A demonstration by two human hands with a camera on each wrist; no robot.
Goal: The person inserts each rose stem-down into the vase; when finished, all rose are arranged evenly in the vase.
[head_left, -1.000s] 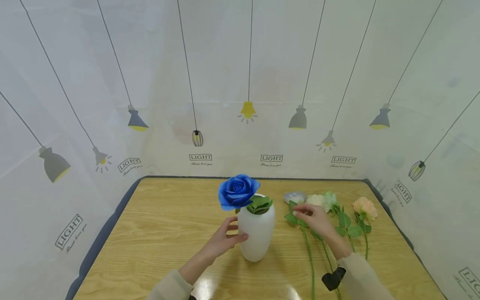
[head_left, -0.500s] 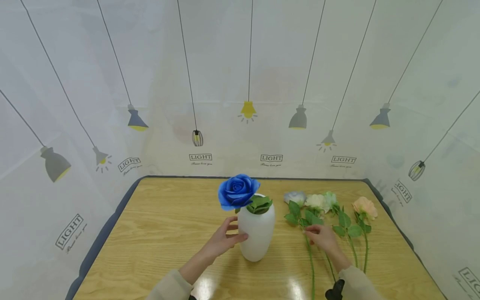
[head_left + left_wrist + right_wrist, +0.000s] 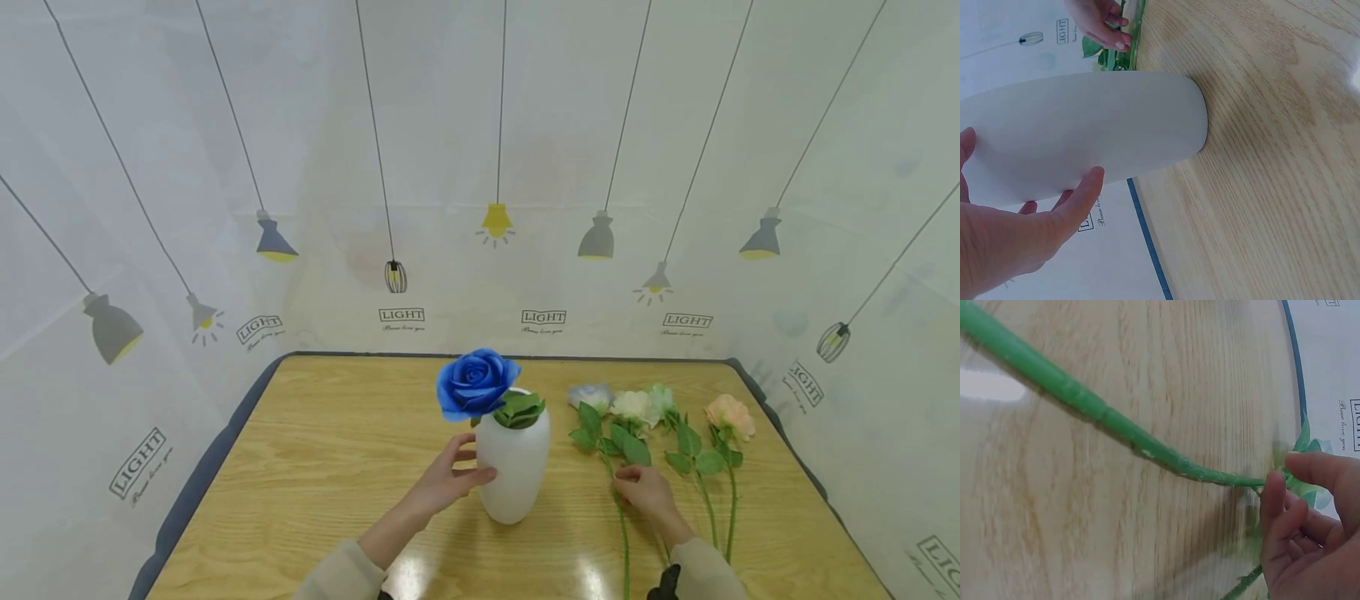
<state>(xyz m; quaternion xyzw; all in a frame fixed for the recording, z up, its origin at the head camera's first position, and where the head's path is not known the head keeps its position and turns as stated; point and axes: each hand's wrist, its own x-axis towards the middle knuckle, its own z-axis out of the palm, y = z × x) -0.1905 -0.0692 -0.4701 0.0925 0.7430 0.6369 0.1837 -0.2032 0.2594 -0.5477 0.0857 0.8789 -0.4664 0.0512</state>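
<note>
A white vase [image 3: 513, 479] stands upright on the table, bearing an artificial blue rose [image 3: 477, 385] with green leaves at its mouth. My left hand [image 3: 444, 483] holds the vase's left side; in the left wrist view its thumb lies on the vase wall [image 3: 1097, 125], the other fingers partly hidden behind. Right of the vase, my right hand [image 3: 648, 496] pinches the green stem [image 3: 1116, 425] of a greyish-lavender rose [image 3: 590, 395] below its leaves. In the right wrist view the thumb and fingertips meet at that stem, which runs along close over the tabletop.
Beside the lavender rose lie a cream rose [image 3: 632, 406], a pale green flower [image 3: 661, 402] and a peach rose [image 3: 729, 417], stems toward me. A wooden table [image 3: 322, 467] with dark edging is surrounded by a pale backdrop [image 3: 442, 333] printed with lamps.
My right hand has moved from the leaves near the flower heads down toward me along the lavender rose's stem, its fingers closing there. My left hand and the vase stay in place.
</note>
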